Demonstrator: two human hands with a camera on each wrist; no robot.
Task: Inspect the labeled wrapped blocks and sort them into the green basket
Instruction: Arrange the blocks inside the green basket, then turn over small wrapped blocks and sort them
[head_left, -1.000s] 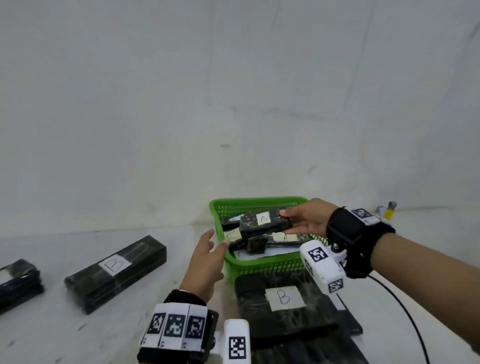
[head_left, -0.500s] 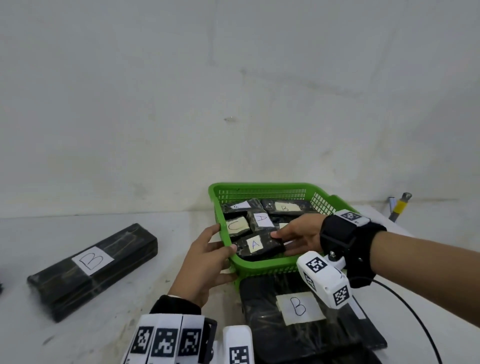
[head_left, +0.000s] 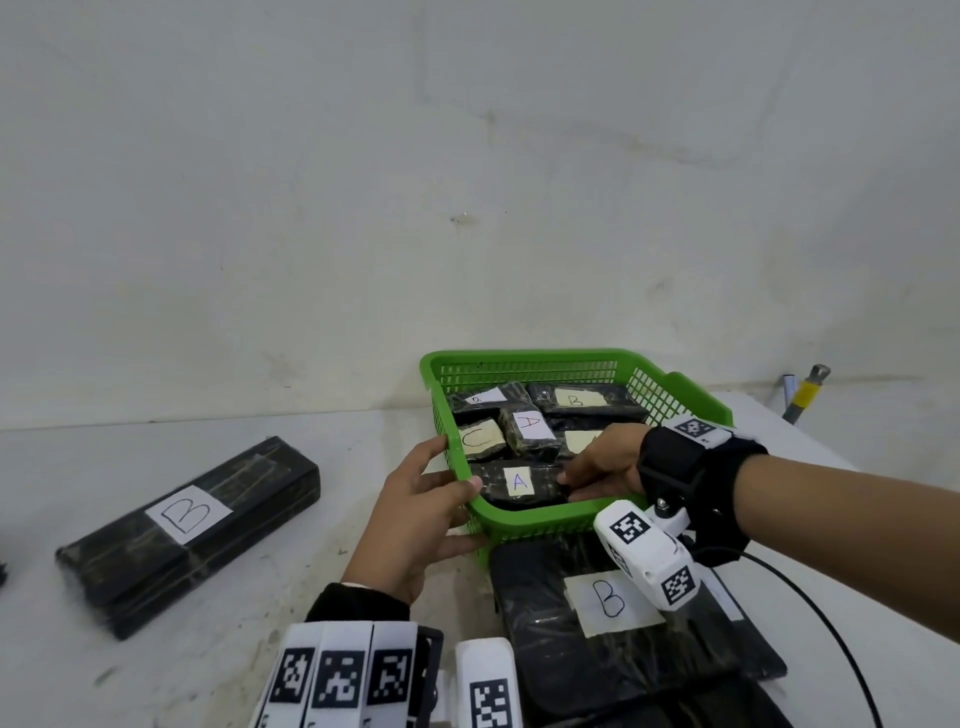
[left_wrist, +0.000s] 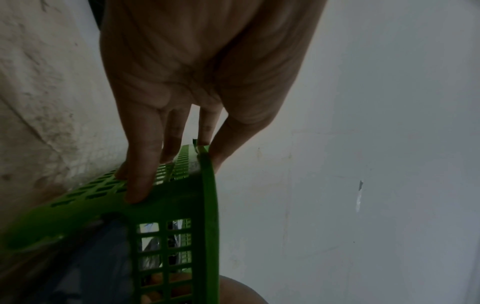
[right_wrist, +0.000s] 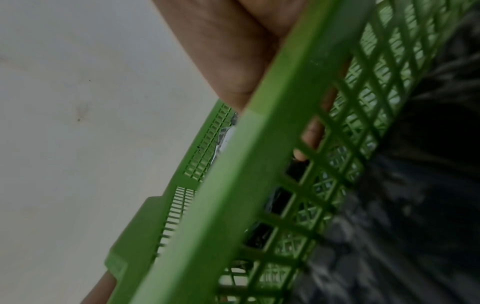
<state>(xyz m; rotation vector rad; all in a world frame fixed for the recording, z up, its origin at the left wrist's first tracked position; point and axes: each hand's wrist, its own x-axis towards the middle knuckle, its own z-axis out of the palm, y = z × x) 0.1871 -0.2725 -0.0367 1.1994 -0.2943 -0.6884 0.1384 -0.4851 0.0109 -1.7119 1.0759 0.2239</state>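
Head view: green basket (head_left: 524, 358) with several labeled wrapped blocks (head_left: 519, 483).

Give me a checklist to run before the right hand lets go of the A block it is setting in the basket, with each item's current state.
1. A block inside the green basket, at the near wall: ok.
2. Label A facing up and readable: ok.
3. Left hand steadying the basket's near left corner, fingers over the rim: ok.
4. Right hand grip on the block's right end: cannot tell whether it pinches or only touches.
5. Block lying flat on the basket floor: cannot tell, its underside is hidden.
6. Long B block on the table, outside the basket: not ok, unsorted.
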